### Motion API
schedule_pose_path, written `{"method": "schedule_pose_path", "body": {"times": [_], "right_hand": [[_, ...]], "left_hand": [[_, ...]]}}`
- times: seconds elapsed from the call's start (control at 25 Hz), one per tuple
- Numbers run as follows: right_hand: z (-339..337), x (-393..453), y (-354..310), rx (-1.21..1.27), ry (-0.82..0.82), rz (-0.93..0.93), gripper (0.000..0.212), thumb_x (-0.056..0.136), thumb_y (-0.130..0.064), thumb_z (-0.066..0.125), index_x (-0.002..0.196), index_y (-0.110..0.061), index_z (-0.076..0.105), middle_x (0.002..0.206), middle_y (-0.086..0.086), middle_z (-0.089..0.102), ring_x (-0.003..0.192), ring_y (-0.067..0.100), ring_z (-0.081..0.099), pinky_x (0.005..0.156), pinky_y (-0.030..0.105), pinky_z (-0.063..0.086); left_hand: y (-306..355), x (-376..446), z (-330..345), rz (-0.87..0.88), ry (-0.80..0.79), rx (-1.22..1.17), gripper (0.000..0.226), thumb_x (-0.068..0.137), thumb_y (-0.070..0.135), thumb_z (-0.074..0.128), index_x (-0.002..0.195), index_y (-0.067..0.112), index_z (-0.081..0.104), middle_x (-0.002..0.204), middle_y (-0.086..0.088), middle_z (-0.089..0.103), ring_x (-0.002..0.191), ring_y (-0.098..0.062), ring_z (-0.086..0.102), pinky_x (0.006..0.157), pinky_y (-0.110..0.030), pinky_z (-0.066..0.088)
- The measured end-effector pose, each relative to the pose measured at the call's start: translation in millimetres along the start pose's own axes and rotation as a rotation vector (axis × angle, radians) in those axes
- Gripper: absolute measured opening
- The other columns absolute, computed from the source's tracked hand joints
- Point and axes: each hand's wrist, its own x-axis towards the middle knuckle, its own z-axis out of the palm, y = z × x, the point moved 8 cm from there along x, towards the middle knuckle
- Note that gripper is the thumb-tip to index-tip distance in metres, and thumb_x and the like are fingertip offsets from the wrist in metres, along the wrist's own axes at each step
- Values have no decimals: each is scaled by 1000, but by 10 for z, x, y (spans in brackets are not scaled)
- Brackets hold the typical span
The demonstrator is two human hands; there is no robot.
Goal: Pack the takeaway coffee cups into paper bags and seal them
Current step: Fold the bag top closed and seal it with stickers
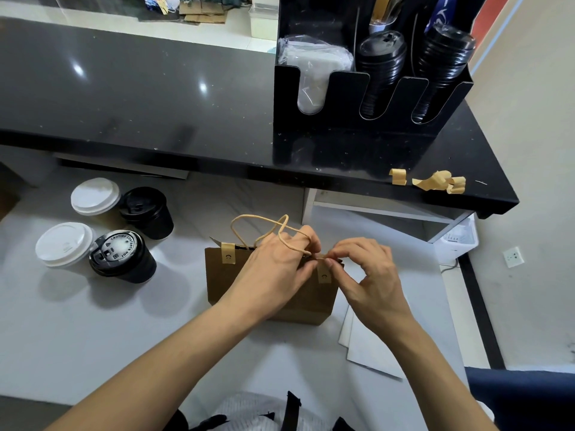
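Head view: a brown paper bag (270, 287) stands upright on the pale table (93, 337), near the middle, just this side of the black counter (155, 98). The left hand (273, 269) lies across the bag's front with its fingers curled over the top edge, pinching the mouth closed; one loop of the twine handles (258, 225) is draped over its fingers. The right hand (364, 275) pinches a tan sticker (323, 273) between thumb and forefinger at the right end of the top edge. A second sticker (228, 252) is already folded over the edge at the left.

The bag looks light and thin, likely to crumple or tear if squeezed, so the stiffer folded rim is the sensible place to hold it. The sticker is small and tacky, best pressed flat from its middle.

Four lidded cups (124, 256) stand grouped at the left of the table, well apart from the bag. They probably dent easily and are best taken around the body. Spent sticker backings (435, 181) lie on the counter's near right edge.
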Motion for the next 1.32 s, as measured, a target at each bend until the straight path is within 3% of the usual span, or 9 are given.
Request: {"method": "schedule_pose_path", "body": {"times": [0.24,0.48,0.56,0.68,0.8,0.92,1.04,1.16,1.32], "right_hand": [[109,-61,159,-43,-90,53,25,84,-48,71,103,-32,75,104,-21,70,104,-1,58,94,34,41],[90,-38,164,-6,-64,54,12,83,-40,78,95,-38,78,96,-27,71,103,-3,59,92,34,38],[80,-39,148,-10,-73,56,13,85,-44,73,96,-40,78,96,-28,70,102,-4,58,92,32,37],[55,-53,132,-12,-78,70,17,87,-49,69,98,-38,76,98,-25,70,100,-2,58,91,37,41],[49,-65,107,28,-92,106,32,86,-57,64,108,-35,73,107,-22,69,105,0,59,94,39,44],[43,-102,109,71,-105,163,52,84,-63,64,128,-35,64,123,-18,65,117,3,57,101,39,46],[72,-199,179,135,-124,242,66,84,-60,72,142,-39,49,136,-21,55,126,1,52,106,32,45],[144,-336,285,183,-163,345,84,76,-66,72,149,-44,35,143,-20,49,131,-2,47,106,22,42],[264,-558,356,267,-187,456,90,73,-66,74,149,-52,28,141,-21,47,127,-6,46,104,21,41]], "left_hand": [[10,-20,-19,-4,-12,-22,22,95,31,63,107,35,45,99,6,64,94,-17,56,83,-41,51],[36,-19,-30,13,-12,2,19,98,28,60,109,34,46,102,7,64,99,-17,57,89,-39,50],[41,-29,-41,21,0,-5,22,98,28,60,116,34,47,107,8,66,104,-16,59,93,-36,49],[36,-89,-96,35,31,-24,44,98,25,62,140,30,48,128,9,65,120,-12,58,103,-28,46],[31,-250,-235,84,86,-31,55,96,22,63,148,23,46,136,4,61,124,-17,59,101,-35,50],[41,-452,-436,128,177,-27,44,96,20,60,139,21,55,127,7,64,116,-14,63,91,-36,53],[-3,-662,-667,136,363,-71,25,93,11,60,118,15,66,104,8,66,96,-16,64,83,-35,52],[-233,-809,-854,22,572,-78,17,87,7,62,103,13,64,93,6,58,84,-19,55,79,-31,46],[-739,-946,-836,-278,639,-245,34,85,15,62,118,22,54,113,6,53,99,-18,55,89,-26,44]]}}
